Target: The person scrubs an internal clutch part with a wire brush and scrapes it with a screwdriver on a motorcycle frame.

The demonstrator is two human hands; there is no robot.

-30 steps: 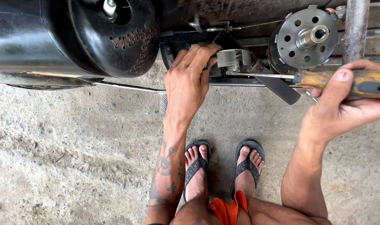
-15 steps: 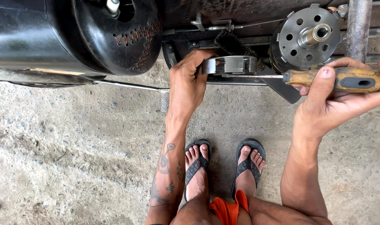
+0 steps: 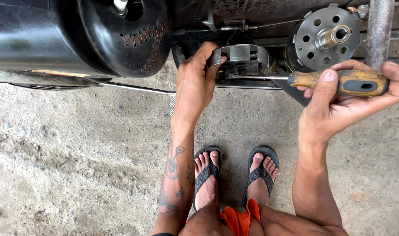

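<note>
My left hand (image 3: 196, 81) grips the left end of a curved grey metal shoe part (image 3: 243, 54) that sits against the dark underside of a vehicle. My right hand (image 3: 339, 100) holds a screwdriver (image 3: 343, 81) by its worn orange and black handle, lying level. Its thin shaft (image 3: 258, 77) points left, with the tip just under the metal part, close to my left fingers. A round silver hub plate (image 3: 324, 37) with several holes and a centre shaft sits above my right hand.
A black tyre and wheel (image 3: 120, 35) fills the upper left. A thin rod (image 3: 136, 88) runs along below it. A steel tube (image 3: 378, 30) stands at the upper right. My feet in dark sandals (image 3: 234, 175) rest on rough concrete floor (image 3: 68, 166).
My left hand has closed on the curved metal part and shifted slightly right. The screwdriver has come down and left, its tip now under that part.
</note>
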